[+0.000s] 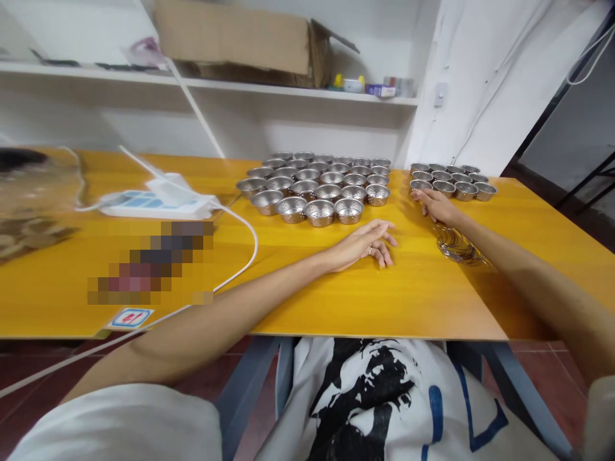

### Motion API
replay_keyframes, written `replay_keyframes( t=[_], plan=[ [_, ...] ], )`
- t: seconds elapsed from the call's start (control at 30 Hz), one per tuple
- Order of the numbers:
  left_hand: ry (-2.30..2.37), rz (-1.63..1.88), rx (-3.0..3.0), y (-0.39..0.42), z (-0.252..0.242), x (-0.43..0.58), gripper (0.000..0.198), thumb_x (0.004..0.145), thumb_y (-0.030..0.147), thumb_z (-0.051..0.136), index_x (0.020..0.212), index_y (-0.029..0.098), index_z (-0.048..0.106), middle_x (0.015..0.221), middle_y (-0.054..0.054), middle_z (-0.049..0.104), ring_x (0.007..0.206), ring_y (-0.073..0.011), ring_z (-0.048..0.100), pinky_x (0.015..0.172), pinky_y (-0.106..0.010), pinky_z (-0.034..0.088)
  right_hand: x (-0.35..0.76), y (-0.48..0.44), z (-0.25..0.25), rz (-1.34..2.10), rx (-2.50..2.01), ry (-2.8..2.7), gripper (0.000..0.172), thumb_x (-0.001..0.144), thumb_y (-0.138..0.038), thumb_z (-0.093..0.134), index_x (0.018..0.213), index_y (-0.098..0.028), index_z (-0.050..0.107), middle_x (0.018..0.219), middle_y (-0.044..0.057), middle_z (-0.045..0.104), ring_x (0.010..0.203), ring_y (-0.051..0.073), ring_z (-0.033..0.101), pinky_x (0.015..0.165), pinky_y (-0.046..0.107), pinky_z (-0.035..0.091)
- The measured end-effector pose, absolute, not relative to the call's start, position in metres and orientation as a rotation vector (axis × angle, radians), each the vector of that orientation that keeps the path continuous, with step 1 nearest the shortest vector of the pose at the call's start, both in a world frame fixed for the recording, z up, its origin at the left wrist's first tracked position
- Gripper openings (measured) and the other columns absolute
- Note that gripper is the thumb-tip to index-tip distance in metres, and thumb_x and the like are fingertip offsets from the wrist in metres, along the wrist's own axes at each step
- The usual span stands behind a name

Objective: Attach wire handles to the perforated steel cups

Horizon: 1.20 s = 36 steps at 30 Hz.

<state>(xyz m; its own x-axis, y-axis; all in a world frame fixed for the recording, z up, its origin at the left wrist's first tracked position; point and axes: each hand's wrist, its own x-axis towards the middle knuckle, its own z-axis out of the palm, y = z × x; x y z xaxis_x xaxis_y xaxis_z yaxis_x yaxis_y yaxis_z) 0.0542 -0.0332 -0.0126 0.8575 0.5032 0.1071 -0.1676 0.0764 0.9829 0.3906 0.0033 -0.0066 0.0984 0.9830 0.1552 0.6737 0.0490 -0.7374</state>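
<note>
Head camera: round, silver, perforated metal cups stand open side up in close rows on the yellow tabletop, in a large group at the centre. Well to its right, with a bare gap between, is a smaller group of like cups. How far the work has come can only be judged from this: both groups look orderly, while a loose heap of thin, shiny metal wire loops lies apart from them under the right forearm. How much is left cannot be told.

The right hand, fingers partly bent, is at the front left cup of the smaller group; whether it grips or merely touches that cup is unclear. The left hand rests before the large group, fingers loosely curled, with nothing visible in it.

Farther left lies a white plastic power strip with a white cable; behind, a brown cardboard box sits on a white shelf.
</note>
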Motion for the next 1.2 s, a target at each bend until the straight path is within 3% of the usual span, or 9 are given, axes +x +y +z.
replay_keyframes(
  t=[0.23,0.4,0.53,0.63,0.73,0.83,0.9,1.07,1.2],
  plan=[
    [0.303,0.529,1.439,-0.037,-0.013,0.057,0.047,0.112,0.059,0.06,0.137,0.02,0.051,0.12,-0.011,0.07,0.079,-0.0201,0.079,0.067,-0.034,0.061,0.391,0.004,-0.011,0.613,-1.695,-1.543,0.07,0.112,-0.078,0.042,0.124,-0.017,0.073,0.071,0.004,0.065,0.041,0.012,0.042,0.043,0.029,0.035],
    [0.553,0.916,1.838,-0.036,0.002,0.048,0.024,0.107,0.04,0.063,0.12,0.02,0.065,0.106,-0.007,0.072,0.079,-0.0184,0.07,0.071,-0.035,0.057,0.399,-0.01,0.004,0.642,-1.664,-1.551,0.063,0.108,-0.077,0.055,0.125,-0.021,0.078,0.097,0.012,0.08,0.058,0.018,0.062,0.053,0.032,0.053],
    [0.97,1.34,2.465,-0.019,0.017,0.026,0.013,0.102,0.025,0.064,0.108,0.022,0.075,0.109,-0.01,0.074,0.122,-0.0326,0.063,0.109,-0.051,0.055,0.42,-0.035,0.019,0.432,-1.808,-1.782,0.032,0.102,-0.049,0.072,0.105,-0.02,0.084,0.107,0.012,0.085,0.082,0.023,0.074,0.079,0.037,0.063],
    [1.219,1.229,2.685,-0.006,0.016,0.017,0.016,0.098,0.029,0.074,0.109,0.019,0.079,0.132,-0.016,0.071,0.141,-0.0442,0.053,0.117,-0.063,0.05,0.433,-0.062,0.027,0.124,-2.064,-1.892,0.02,0.098,-0.027,0.071,0.11,-0.018,0.085,0.108,0.011,0.086,0.097,0.028,0.079,0.093,0.039,0.061],
    [1.289,1.137,2.765,-0.001,0.01,0.019,0.017,0.099,0.033,0.075,0.101,0.018,0.081,0.142,-0.019,0.067,0.148,-0.0494,0.048,0.12,-0.069,0.047,0.442,-0.085,0.039,0.157,-2.193,-1.92,0.024,0.095,-0.024,0.075,0.116,-0.016,0.084,0.101,0.011,0.087,0.091,0.026,0.079,0.087,0.035,0.058],
    [1.292,1.112,2.799,-0.002,0.005,0.024,0.017,0.101,0.034,0.074,0.102,0.018,0.081,0.143,-0.018,0.066,0.15,-0.0493,0.047,0.122,-0.07,0.046,0.457,-0.101,0.056,0.256,-2.303,-1.921,0.01,0.093,-0.02,0.078,0.099,-0.016,0.086,0.078,0.008,0.083,0.074,0.022,0.076,0.074,0.032,0.055],
    [1.335,1.074,2.795,-0.003,0.003,0.026,0.017,0.099,0.033,0.077,0.106,0.017,0.08,0.143,-0.02,0.065,0.15,-0.0503,0.046,0.123,-0.071,0.045,0.469,-0.109,0.064,0.438,-2.425,-1.844,0.013,0.095,-0.016,0.076,0.084,-0.015,0.083,0.069,0.008,0.079,0.064,0.018,0.072,0.068,0.03,0.054],
    [1.345,1.015,2.828,-0.004,0.0,0.028,0.011,0.095,0.026,0.078,0.1,0.016,0.08,0.145,-0.022,0.063,0.15,-0.0529,0.046,0.122,-0.075,0.043,0.484,-0.125,0.073,1.165,-2.568,-1.598,0.034,0.093,-0.038,0.092,0.071,-0.014,0.08,0.082,0.018,0.083,0.064,0.019,0.075,0.063,0.031,0.059],
    [1.142,1.051,2.838,-0.009,0.0,0.031,0.011,0.099,0.026,0.075,0.097,0.019,0.084,0.142,-0.017,0.067,0.147,-0.0481,0.047,0.123,-0.073,0.043,0.472,-0.129,0.073,1.321,-2.483,-1.792,0.031,0.088,-0.039,0.093,0.071,-0.016,0.082,0.082,0.017,0.083,0.065,0.019,0.077,0.059,0.028,0.055]
  ],
)
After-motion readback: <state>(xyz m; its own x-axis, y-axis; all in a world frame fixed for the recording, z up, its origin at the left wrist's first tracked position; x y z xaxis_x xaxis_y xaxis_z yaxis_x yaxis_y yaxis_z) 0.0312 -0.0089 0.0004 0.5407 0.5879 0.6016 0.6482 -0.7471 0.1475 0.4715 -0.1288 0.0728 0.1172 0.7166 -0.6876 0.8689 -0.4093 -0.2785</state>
